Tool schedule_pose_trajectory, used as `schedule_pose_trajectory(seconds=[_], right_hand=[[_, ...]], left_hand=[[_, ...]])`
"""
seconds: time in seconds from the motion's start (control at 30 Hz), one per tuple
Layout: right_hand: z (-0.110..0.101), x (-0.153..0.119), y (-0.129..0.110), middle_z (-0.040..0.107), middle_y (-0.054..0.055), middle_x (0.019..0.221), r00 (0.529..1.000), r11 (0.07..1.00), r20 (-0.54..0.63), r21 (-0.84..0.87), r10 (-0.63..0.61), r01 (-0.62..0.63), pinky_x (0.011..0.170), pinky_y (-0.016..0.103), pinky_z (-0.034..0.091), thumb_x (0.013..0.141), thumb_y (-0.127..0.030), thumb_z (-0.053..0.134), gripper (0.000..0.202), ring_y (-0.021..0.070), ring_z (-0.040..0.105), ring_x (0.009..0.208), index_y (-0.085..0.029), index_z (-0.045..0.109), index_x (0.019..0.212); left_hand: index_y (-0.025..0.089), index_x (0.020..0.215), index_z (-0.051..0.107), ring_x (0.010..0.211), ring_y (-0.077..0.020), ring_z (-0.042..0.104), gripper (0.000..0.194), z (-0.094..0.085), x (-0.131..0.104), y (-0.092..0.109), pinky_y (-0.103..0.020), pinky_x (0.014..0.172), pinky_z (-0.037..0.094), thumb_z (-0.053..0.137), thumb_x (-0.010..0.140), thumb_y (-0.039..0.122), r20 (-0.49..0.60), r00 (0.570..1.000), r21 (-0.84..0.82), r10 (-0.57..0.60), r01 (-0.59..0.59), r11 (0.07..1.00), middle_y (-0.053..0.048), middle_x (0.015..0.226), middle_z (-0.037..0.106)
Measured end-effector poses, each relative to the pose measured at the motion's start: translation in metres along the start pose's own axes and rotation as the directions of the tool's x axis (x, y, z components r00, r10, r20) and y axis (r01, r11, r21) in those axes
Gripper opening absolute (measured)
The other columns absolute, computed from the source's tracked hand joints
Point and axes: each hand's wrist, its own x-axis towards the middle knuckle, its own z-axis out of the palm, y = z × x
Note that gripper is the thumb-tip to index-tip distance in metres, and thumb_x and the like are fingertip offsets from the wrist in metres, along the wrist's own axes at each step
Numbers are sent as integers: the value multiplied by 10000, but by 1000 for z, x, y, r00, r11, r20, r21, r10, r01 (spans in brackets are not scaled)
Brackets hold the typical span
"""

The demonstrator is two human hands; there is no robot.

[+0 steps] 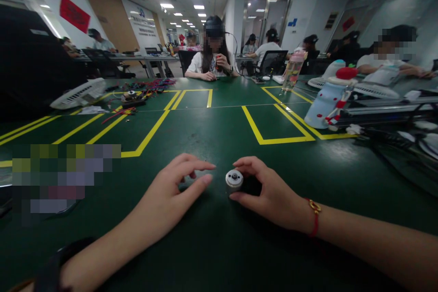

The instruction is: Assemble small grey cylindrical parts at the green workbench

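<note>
A small silver cylindrical motor (234,182) stands upright on the dark green table, its round end face with a dark centre pointing up. My right hand (262,187) curls around it from the right, the thumb at its near side and the fingers at its far side. On that wrist is a red cord bracelet with a gold piece. To the left of the motor, my left hand (185,180) hovers low over the table, thumb and fingers apart, holding nothing. A gap separates its fingertips from the motor.
Yellow tape lines (262,139) mark the green table. Tangled red and black wires (150,86) lie at the far left. A blue bottle (321,105) with a red top and dark cables (383,139) are at right. A person (212,61) sits opposite.
</note>
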Motion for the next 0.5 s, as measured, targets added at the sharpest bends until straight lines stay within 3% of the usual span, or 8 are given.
schedule_pose_trajectory(seconds=[0.07, 0.17, 0.27, 0.37, 0.43, 0.5], right_hand=[[1, 1, -1, 654, 47, 1202, 1000, 999, 0, 32, -4, 4, 959, 349, 517, 792, -342, 738, 534, 151, 643, 1093, -239, 463, 1238], [1, 2, -4, 670, 44, 1165, 1000, 1000, 10, 31, 4, -4, 932, 340, 518, 791, -333, 735, 564, 144, 652, 1051, -227, 447, 1264], [-1, 2, -7, 677, 44, 1146, 1000, 1000, 20, -3, -14, 14, 915, 340, 510, 784, -338, 734, 635, 146, 649, 1020, -220, 424, 1326], [-6, 2, -8, 664, 41, 1139, 999, 996, 16, -74, -46, 47, 871, 323, 501, 797, -314, 699, 505, 145, 633, 986, -227, 513, 1259], [-11, 2, -7, 658, 31, 1065, 999, 989, -1, -144, -43, 42, 800, 299, 489, 786, -293, 687, 363, 135, 613, 907, -215, 579, 1125], [-15, 3, -5, 644, 20, 980, 999, 983, -17, -181, -31, 28, 725, 274, 467, 762, -294, 696, 304, 121, 583, 827, -202, 583, 1028]], left_hand=[[345, 1087, 745, 966, -219, 617, 265, 11, 8, 21, -331, 789, 498, 597, 905, 466, 17, 998, -55, 62, -61, 997, -27, 1070, 655], [328, 910, 796, 887, -212, 618, 186, 20, 19, 36, -358, 804, 497, 678, 830, 448, 43, 999, -106, 31, -26, 994, -24, 1000, 661], [303, 852, 804, 831, -204, 610, 193, 18, 24, 34, -345, 741, 483, 703, 805, 461, 53, 998, -176, -39, 47, 983, -22, 953, 654], [292, 888, 803, 828, -200, 602, 235, 12, 23, 27, -328, 713, 469, 706, 808, 490, -18, 998, -262, -62, 55, 964, -17, 924, 635], [307, 885, 809, 848, -205, 594, 227, 11, 21, 21, -333, 736, 469, 727, 789, 495, -31, 998, -217, -60, 51, 975, -14, 915, 624], [332, 864, 819, 895, -220, 589, 189, 15, 19, 15, -353, 785, 470, 746, 778, 484, 38, 999, -129, -31, 36, 991, -14, 918, 622]])
